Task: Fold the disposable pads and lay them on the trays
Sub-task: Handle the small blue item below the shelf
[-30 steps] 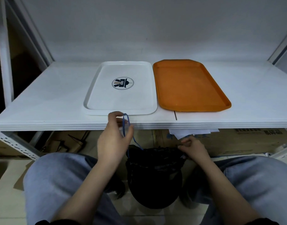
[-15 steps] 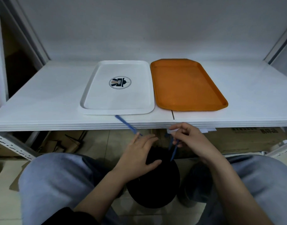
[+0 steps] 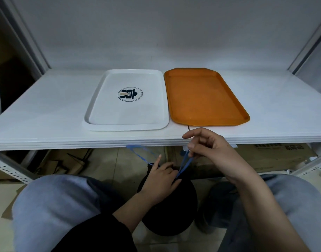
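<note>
No disposable pads show anywhere; judging by the task, they are probably inside the black bag that sits on the floor between the person's knees, below the front edge of the worktop. The bag's mouth is drawn by a blue drawstring, and the step in hand looks like working that mouth open. The right hand is lifted above the bag with thumb and fingers closed in a pinch on one loop of the string, index finger crooked free above. The left hand rests on the bag's gathered top, fingers bent into the fabric and index finger raised, with a second blue loop trailing off to the left; whether it truly grips the cloth I cannot tell. To do this well, the left hand should pin the bag while the right draws the string out evenly, so the mouth loosens rather than cinching tighter. On the worktop the white tray, with a round emblem, and the orange tray lie side by side, almost touching, both bare and awaiting the pads.
</note>
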{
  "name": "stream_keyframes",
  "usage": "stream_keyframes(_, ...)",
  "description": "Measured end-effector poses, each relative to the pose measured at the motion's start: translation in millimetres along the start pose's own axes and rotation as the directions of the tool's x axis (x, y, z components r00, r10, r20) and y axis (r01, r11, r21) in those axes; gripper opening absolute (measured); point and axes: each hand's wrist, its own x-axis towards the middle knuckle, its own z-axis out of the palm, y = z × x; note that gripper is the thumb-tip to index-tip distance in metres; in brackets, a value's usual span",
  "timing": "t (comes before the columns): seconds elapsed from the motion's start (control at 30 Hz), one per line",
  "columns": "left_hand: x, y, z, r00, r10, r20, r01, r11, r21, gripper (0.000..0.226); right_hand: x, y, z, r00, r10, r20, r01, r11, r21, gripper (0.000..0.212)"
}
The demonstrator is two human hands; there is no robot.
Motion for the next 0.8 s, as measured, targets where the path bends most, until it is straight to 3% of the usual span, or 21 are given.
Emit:
stream_keyframes(0.2, -2.5, 1.8, 11.1, 0.999, -0.004, -0.047, 0.008, 0.995, 0.100, 0.034, 0.6, 4.3, -5.9, 0.986, -0.004, -0.167, 0.020, 0.996, 0.092, 0.020)
stream_keyframes(0.37, -5.2, 0.2, 22.4, 0.998, -0.017, -0.067, 0.022, 0.998, 0.067, 0.033, 1.2, 8.9, -0.6, 0.980, 0.041, -0.197, -0.011, 0.988, 0.153, 0.017)
stream_keyframes(0.47, -17.9, -2.8, 18.0, 0.982, -0.056, -0.182, 0.040, 0.995, -0.091, 0.046, 2.8, 7.5, 0.9, 0.981, 0.039, -0.192, -0.010, 0.988, 0.152, 0.016)
stream_keyframes(0.53, -24.9, -3.1, 9.1, 0.921, -0.275, -0.277, 0.186, 0.933, -0.306, 0.056, 2.2, 5.5, 1.3, 0.989, 0.021, -0.144, -0.003, 0.992, 0.123, 0.017)
stream_keyframes(0.6, -23.5, -0.8, -7.5, 0.720, -0.646, -0.253, 0.462, 0.719, -0.520, 0.055, 1.9, 3.8, 3.9, 0.996, 0.007, -0.091, 0.003, 0.994, 0.105, 0.018)
stream_keyframes(0.67, -11.0, -3.2, -19.0, 0.491, -0.871, -0.018, 0.656, 0.384, -0.650, 0.052, 1.8, 2.7, 6.1, 0.998, -0.002, -0.058, 0.007, 0.995, 0.097, 0.019)
stream_keyframes(0.73, 2.1, -17.0, -14.9, 0.389, -0.876, 0.284, 0.732, 0.107, -0.673, 0.067, 1.1, 1.5, 5.8, 0.999, -0.008, -0.038, 0.011, 0.995, 0.095, 0.020)
stream_keyframes(0.8, 13.4, -34.7, -3.6, 0.363, -0.797, 0.482, 0.703, -0.105, -0.704, 0.081, 0.8, 1.1, 4.1, 1.000, -0.013, -0.011, 0.014, 0.996, 0.086, 0.021)
